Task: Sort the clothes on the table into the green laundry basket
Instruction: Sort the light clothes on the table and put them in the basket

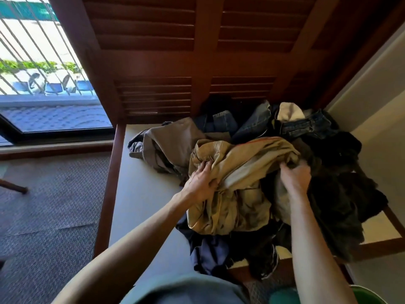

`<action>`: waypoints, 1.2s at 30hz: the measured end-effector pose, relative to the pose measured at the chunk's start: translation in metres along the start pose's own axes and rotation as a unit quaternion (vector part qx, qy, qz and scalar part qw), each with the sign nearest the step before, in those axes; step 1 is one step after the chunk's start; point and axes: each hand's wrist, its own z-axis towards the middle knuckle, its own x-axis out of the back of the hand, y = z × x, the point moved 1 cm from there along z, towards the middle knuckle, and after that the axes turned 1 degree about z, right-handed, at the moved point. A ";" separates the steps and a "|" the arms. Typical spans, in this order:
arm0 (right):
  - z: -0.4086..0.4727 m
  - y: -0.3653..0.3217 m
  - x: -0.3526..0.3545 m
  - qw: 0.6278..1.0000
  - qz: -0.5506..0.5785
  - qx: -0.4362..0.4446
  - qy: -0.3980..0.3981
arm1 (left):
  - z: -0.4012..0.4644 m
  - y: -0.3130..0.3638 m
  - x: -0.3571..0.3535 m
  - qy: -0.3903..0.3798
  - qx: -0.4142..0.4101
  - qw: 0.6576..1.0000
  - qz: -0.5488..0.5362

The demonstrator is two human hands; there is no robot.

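Observation:
A heap of clothes covers the right half of the table. On top lies a tan garment, bunched and creased. My left hand grips its left edge and my right hand grips its right side, fingers buried in the cloth. Around it lie a grey-brown garment, blue jeans, black clothes and a navy piece at the near edge. A sliver of the green laundry basket shows at the bottom right corner, below the table.
The table has a wooden rim and stands against brown louvred shutters. A pale wall is on the right. Patterned carpet lies to the left, with a barred glass door beyond.

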 end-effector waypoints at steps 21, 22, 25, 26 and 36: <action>-0.124 0.005 -0.118 0.903 -0.071 0.405 -0.122 | -0.011 -0.037 -0.002 0.007 -0.018 0.949 -0.314; -0.117 0.015 -0.131 0.905 -0.109 0.378 -0.161 | -0.011 -0.044 0.004 0.004 -0.017 0.959 -0.284; -0.092 0.038 -0.159 0.885 -0.180 0.377 -0.207 | -0.005 -0.064 0.034 0.066 0.036 0.956 -0.285; -0.087 0.038 -0.164 0.877 -0.200 0.385 -0.205 | -0.005 -0.068 0.045 0.116 0.058 0.938 -0.320; -0.059 0.003 -0.203 0.884 -0.214 0.318 -0.266 | 0.098 -0.094 0.089 0.133 0.174 0.975 -0.033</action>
